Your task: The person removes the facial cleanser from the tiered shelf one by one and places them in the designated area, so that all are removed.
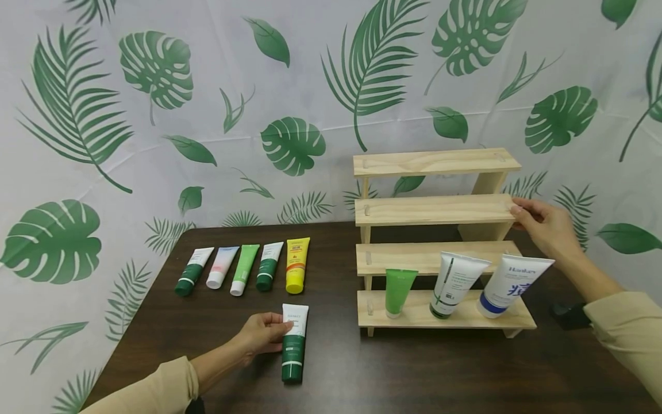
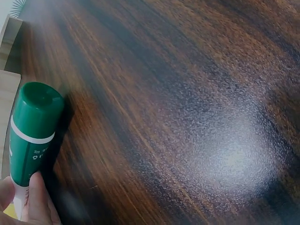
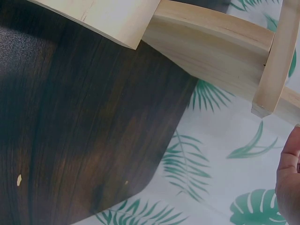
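Between thumb and fingers, my left hand [image 1: 260,333] pinches the white upper part of a white-and-green squeeze tube [image 1: 293,353], its green cap toward me. In the left wrist view the tube's green end [image 2: 35,115] points up, with fingertips [image 2: 40,199] at its white part. My right hand [image 1: 550,227] grips the right end of the second step from the top of a stepped wooden rack [image 1: 434,210]. On the lowest step stand a small green tube [image 1: 399,293], a white tube with a dark green cap [image 1: 459,284] and a white tube with a blue band [image 1: 513,284].
Several tubes lie in a row on the dark table [image 1: 336,368] at the left, among them a light green tube [image 1: 245,269] and a yellow tube [image 1: 297,265]. A leaf-printed cloth [image 1: 227,75] hangs behind. A black object [image 1: 569,316] is beside the right sleeve.
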### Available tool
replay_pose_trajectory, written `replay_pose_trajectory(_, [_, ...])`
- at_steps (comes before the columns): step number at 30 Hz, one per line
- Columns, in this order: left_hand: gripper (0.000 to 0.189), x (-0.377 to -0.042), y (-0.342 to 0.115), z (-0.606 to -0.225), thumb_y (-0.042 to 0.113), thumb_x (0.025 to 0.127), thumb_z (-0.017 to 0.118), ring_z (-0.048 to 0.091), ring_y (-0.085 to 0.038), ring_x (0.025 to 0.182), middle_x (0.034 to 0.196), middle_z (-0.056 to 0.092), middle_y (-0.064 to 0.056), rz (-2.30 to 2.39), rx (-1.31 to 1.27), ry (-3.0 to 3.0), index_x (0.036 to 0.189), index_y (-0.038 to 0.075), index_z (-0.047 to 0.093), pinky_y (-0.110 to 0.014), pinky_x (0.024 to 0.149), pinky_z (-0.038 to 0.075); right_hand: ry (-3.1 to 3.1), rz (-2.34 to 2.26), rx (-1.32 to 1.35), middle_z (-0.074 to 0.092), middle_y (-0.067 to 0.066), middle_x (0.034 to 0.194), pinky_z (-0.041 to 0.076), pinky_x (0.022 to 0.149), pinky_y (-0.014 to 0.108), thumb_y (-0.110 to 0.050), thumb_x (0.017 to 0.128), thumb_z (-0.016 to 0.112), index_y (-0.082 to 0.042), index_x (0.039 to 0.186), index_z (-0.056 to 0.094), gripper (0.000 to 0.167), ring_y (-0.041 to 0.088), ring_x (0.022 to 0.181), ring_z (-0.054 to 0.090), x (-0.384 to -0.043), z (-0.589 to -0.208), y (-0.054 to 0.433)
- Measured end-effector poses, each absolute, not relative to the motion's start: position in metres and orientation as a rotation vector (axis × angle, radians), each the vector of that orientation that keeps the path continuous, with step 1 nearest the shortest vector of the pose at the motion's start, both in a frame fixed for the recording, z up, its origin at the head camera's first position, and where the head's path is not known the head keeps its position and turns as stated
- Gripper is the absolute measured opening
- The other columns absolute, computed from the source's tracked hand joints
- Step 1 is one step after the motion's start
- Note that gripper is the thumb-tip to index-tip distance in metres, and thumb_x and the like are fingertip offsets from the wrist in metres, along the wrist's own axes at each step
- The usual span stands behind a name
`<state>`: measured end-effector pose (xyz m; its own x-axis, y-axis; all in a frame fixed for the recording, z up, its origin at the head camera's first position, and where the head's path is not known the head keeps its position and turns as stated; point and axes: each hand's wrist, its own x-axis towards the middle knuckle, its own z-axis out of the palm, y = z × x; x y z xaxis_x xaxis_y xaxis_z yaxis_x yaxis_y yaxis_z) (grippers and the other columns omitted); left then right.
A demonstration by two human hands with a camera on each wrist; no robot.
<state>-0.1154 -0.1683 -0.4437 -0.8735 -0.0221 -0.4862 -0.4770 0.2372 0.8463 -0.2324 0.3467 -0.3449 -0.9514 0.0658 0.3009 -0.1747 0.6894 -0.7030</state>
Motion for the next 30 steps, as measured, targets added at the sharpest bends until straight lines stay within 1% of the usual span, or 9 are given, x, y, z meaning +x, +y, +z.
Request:
replay_pose_trajectory(8, [0.028,-0.1152,-0.1655,-0.4403,0.016,0.087,0.068,0.059,-0.012,0.069,0.083,0.062,-0.007,1.613,-0.441,2.214,0.101,-0.006,0.057,-0.032,0.064,0.057,-2.591,1.12,0.081,0.051,0.033,0.119,0.043,0.062,0.001,-0.026,0.1,0.045,0.01,0.133,0.044,0.049,-0.021,0.07,0.047,-0.2321,-0.3466,0.3473])
replay_pose_trajectory(12, [0.027,-0.1144,-0.1629,-0.4371,0.014,0.087,0.068,0.059,-0.013,0.07,0.084,0.062,-0.008,1.58,-0.457,2.247,0.1,-0.006,0.057,-0.036,0.066,0.057,-2.567,1.159,0.094,0.052,0.034,0.119,0.044,0.062,0.001,-0.03,0.099,0.046,0.009,0.133,0.044,0.052,-0.02,0.071,0.049,-0.2331,-0.3494,0.3493])
replay_pose_trajectory(13, [0.027,-0.1144,-0.1626,-0.4366,0.014,0.086,0.068,0.059,-0.013,0.07,0.084,0.063,-0.008,1.573,-0.462,2.253,0.1,-0.006,0.057,-0.037,0.066,0.057,-2.536,1.217,0.069,0.056,0.03,0.117,0.044,0.061,0.002,-0.03,0.098,0.049,0.007,0.132,0.047,0.05,-0.018,0.069,0.051,-0.2353,-0.3522,0.3513])
replay_pose_trajectory(16, [0.027,-0.1147,-0.1625,-0.4359,0.013,0.086,0.069,0.06,-0.014,0.071,0.084,0.064,-0.009,1.558,-0.459,2.268,0.1,-0.006,0.057,-0.039,0.068,0.057,-2.516,1.237,0.078,0.056,0.033,0.117,0.043,0.06,0.001,-0.033,0.097,0.05,0.007,0.132,0.048,0.053,-0.017,0.068,0.052,-0.2363,-0.3544,0.3535])
replay_pose_trajectory(19, [0.028,-0.1157,-0.1634,-0.4362,0.012,0.085,0.07,0.062,-0.015,0.071,0.084,0.064,-0.01,1.545,-0.452,2.28,0.101,-0.007,0.057,-0.04,0.068,0.057,-2.529,1.2,0.067,0.056,0.033,0.116,0.043,0.059,0.002,-0.031,0.098,0.049,0.007,0.132,0.048,0.051,-0.018,0.066,0.05,-0.2357,-0.353,0.3525])
replay_pose_trajectory(20, [0.028,-0.1161,-0.1638,-0.4364,0.012,0.085,0.07,0.062,-0.015,0.071,0.084,0.064,-0.01,1.537,-0.448,2.288,0.101,-0.007,0.057,-0.04,0.068,0.057,-2.559,1.137,0.091,0.052,0.037,0.118,0.043,0.06,0.001,-0.033,0.099,0.046,0.01,0.132,0.045,0.054,-0.02,0.067,0.048,-0.2337,-0.3502,0.3509])
replay_pose_trajectory(26, [0.031,-0.1184,-0.1674,-0.4377,0.014,0.084,0.07,0.061,-0.015,0.071,0.087,0.063,-0.01,1.489,-0.432,2.322,0.103,-0.006,0.057,-0.039,0.068,0.057,-2.594,1.102,0.073,0.052,0.036,0.119,0.042,0.059,0.001,-0.029,0.099,0.045,0.009,0.133,0.045,0.051,-0.021,0.067,0.047,-0.2333,-0.3471,0.3494])
replay_pose_trajectory(30, [0.033,-0.1192,-0.1695,-0.4371,0.015,0.084,0.071,0.062,-0.015,0.072,0.088,0.062,-0.011,1.468,-0.424,2.337,0.105,-0.006,0.056,-0.039,0.068,0.057,-2.604,1.104,0.061,0.053,0.034,0.119,0.041,0.06,0.0,-0.032,0.099,0.044,0.008,0.134,0.044,0.054,-0.021,0.067,0.046,-0.2328,-0.3461,0.348])
